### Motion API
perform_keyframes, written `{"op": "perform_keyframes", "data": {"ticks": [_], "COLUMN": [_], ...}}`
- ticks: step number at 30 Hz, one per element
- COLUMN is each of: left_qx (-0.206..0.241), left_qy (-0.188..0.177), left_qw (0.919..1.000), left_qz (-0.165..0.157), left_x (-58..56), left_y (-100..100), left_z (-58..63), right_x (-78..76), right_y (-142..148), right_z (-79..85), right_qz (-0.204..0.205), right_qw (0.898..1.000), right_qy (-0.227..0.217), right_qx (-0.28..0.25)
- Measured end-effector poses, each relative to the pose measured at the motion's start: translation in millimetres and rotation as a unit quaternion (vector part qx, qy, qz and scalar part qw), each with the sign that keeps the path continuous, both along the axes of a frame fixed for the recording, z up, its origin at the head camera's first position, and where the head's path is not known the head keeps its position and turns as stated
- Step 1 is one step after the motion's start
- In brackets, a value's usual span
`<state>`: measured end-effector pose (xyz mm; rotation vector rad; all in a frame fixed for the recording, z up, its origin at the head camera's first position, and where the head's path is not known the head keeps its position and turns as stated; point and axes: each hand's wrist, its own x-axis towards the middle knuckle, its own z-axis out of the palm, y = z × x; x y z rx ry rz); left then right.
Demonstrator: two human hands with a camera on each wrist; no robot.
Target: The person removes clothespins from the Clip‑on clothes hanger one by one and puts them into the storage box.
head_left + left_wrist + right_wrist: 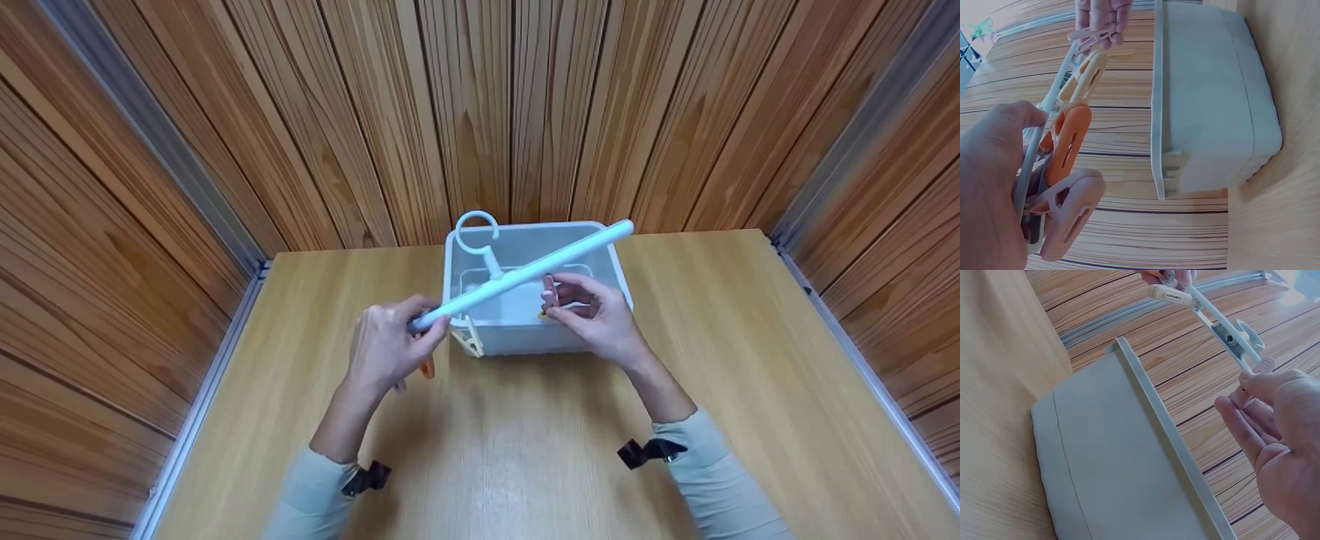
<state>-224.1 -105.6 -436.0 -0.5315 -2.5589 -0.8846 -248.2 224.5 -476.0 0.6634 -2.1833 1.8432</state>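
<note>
A light blue clip hanger with a round hook slants over a box, its right end higher in the head view. My left hand grips the bar's left end. From the bar hang a cream clothespin, an orange clothespin and a dusty pink clothespin, the last two close to the left hand. With thumb and fingers, my right hand pinches a pink clothespin against the bar's underside, right of the hook. Whether this clothespin is fastened to the bar, I cannot tell.
Beneath the hanger a pale grey plastic box stands on the wooden table, near the back wall. Something small and orange shows by the right fingertips. Wood-panelled walls with metal rails border both sides.
</note>
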Motion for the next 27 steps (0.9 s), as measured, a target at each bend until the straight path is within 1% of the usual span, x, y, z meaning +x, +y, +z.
{"op": "perform_keyframes", "data": {"ticks": [5,9,14,19,27], "left_qx": [0.007,0.014,0.035,0.053,0.070], "left_qy": [0.008,0.014,0.019,0.010,0.001], "left_qw": [0.9999,0.9998,0.9992,0.9985,0.9976], "left_qz": [0.002,0.004,0.000,-0.003,-0.001], "left_x": [0.3,0.7,-0.1,-0.8,0.6], "left_y": [0.3,-1.0,-2.5,-4.3,-9.5], "left_z": [-0.4,-1.8,-1.0,-1.2,-4.6], "right_x": [-1.0,-1.1,-1.6,-2.7,-4.4], "right_y": [1.3,2.5,3.8,6.0,11.1], "right_z": [0.6,0.6,1.1,0.7,-0.3], "right_qz": [0.016,0.022,0.012,-0.003,-0.013], "right_qw": [0.999,0.999,1.000,1.000,1.000], "right_qy": [-0.002,-0.006,-0.002,-0.006,-0.011], "right_qx": [-0.028,-0.034,-0.028,-0.017,-0.010]}}
